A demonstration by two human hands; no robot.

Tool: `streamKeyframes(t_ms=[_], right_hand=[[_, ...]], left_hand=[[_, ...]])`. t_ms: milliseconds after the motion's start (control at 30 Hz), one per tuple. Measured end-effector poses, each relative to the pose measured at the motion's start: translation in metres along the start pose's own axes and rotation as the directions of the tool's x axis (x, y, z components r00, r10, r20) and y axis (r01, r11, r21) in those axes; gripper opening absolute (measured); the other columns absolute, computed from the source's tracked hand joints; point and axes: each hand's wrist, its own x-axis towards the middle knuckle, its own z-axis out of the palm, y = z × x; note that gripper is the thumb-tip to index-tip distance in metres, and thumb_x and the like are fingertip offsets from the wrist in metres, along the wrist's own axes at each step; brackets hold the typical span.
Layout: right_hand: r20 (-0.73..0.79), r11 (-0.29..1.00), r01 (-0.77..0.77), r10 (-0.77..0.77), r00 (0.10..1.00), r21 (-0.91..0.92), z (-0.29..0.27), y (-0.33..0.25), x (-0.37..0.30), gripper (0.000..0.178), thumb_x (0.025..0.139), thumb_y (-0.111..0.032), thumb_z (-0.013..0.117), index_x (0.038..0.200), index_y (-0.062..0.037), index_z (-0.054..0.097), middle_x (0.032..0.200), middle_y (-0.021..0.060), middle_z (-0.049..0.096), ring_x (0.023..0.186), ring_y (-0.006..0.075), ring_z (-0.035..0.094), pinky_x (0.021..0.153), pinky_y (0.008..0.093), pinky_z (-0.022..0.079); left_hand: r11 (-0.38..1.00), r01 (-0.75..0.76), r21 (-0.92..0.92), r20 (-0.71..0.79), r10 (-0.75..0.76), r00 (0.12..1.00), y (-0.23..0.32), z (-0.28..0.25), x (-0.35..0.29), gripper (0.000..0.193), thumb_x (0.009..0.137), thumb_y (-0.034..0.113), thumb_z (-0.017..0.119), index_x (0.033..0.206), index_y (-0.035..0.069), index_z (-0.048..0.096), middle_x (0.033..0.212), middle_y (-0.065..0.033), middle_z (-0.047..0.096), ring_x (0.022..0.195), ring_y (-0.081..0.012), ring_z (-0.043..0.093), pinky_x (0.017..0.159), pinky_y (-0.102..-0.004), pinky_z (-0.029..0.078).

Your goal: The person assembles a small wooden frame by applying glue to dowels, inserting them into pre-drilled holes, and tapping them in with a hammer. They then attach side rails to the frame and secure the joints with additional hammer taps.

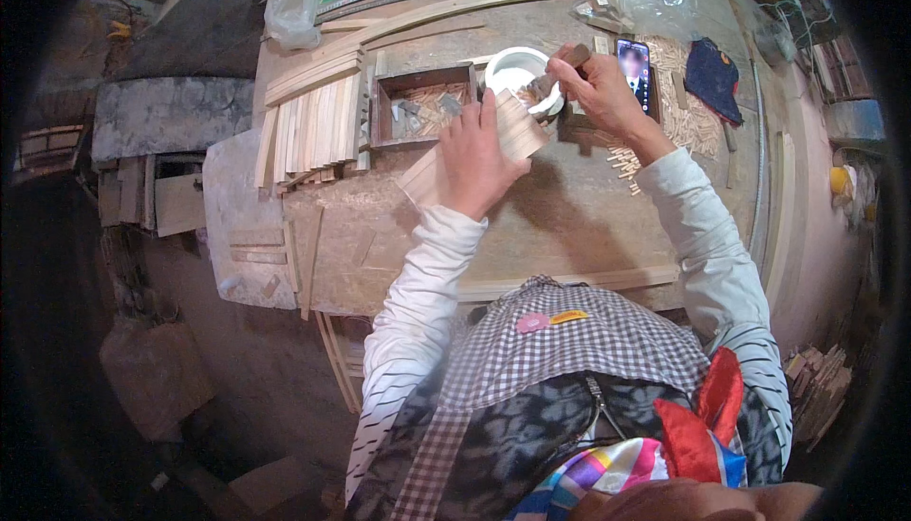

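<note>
My left hand is wrapped over a flat, pale wooden board, tilted at the near side of a white round tub. The board's upper end overlaps the tub's rim. My right hand grips the brown handle of what looks like a brush, its lower end down at the tub's mouth, close to the board's end. The tub has whitish content inside. Just left of the tub, an open wooden box holds small wood and metal-looking bits.
Stacked wooden strips lie at the left of the worktable. On the right, a lit phone stands by many small wooden dowels and a dark cap. Clear plastic bags and long slats lie at the back.
</note>
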Motion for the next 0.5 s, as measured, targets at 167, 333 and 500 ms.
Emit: streamKeyframes(t_ms=[167, 333, 500], right_hand=[[0.043, 0.972, 0.019, -0.009, 0.999, -0.233, 0.001, -0.016, -0.005, 0.029, 0.105, -0.026, 0.063, 0.097, 0.0015, 0.067, 0.073, 0.0019, 0.059, 0.065, 0.0096, 0.048, 0.059, 0.0288, 0.042], [-0.057, 0.964, 0.170, -0.185, 0.981, -0.205, 0.013, -0.025, -0.009, 0.024, 0.103, -0.022, 0.063, 0.100, 0.0016, 0.068, 0.077, 0.0143, 0.066, 0.063, 0.0234, 0.057, 0.062, 0.0354, 0.047], [0.069, 0.955, 0.090, -0.074, 0.995, -0.284, 0.003, -0.034, -0.036, 0.026, 0.101, -0.023, 0.064, 0.095, 0.0013, 0.068, 0.076, 0.0206, 0.067, 0.064, 0.0337, 0.065, 0.061, 0.0408, 0.049]], left_hand=[[1.000, -0.005, 0.023, -0.027, 0.006, 1.000, 0.003, 0.001, -0.003, 0.113, 0.057, 0.032, 0.092, 0.153, 0.004, 0.041, 0.130, -0.0170, 0.056, 0.120, -0.0361, 0.055, 0.102, -0.0478, 0.041], [0.993, -0.105, 0.056, -0.094, 0.110, 0.989, 0.004, 0.005, -0.008, 0.112, 0.058, 0.032, 0.092, 0.154, 0.005, 0.040, 0.133, -0.0171, 0.056, 0.121, -0.0357, 0.055, 0.103, -0.0475, 0.040], [0.998, -0.035, 0.048, -0.097, 0.039, 0.994, -0.007, 0.002, -0.010, 0.112, 0.060, 0.033, 0.091, 0.155, 0.005, 0.040, 0.134, -0.0175, 0.056, 0.122, -0.0358, 0.055, 0.104, -0.0474, 0.040]])
